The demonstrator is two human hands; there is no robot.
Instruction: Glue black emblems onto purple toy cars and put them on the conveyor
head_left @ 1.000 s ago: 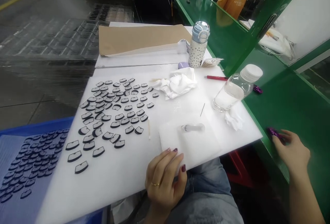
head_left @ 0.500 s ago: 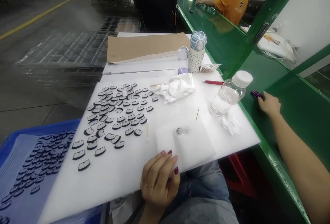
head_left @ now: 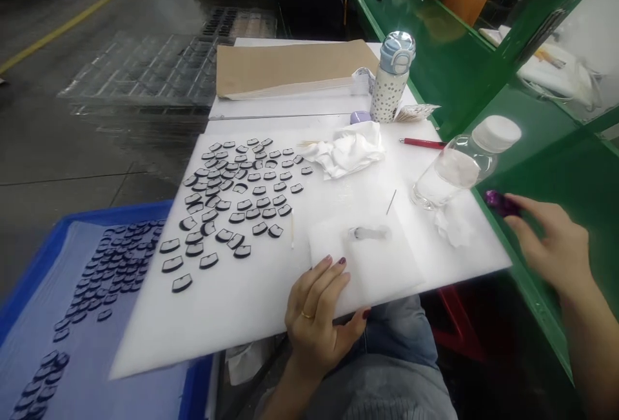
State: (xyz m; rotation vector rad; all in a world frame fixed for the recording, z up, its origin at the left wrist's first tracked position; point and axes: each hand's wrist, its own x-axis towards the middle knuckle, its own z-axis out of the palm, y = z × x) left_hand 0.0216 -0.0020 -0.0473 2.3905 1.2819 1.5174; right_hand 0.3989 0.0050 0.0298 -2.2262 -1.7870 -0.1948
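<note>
My right hand pinches a small shiny purple piece between thumb and fingers, just off the right edge of the white board. What kind of piece it is, I cannot make out. At the board's front edge lies my left hand, its fingers stretched out flat beside a white foam sheet and its thumb apart. On that sheet is a small clear strip with a grey end. Many small black-edged curved pieces are scattered over the left of the board.
A clear bottle and crumpled tissue stand near the right edge. Farther back are a red pen, white tissue, a dotted flask and cardboard. A blue tray with more pieces sits lower left.
My right hand has come off the green surface, nearer to the board, with the purple piece in its fingers. The view has shifted; my left hand stays at the front edge.
</note>
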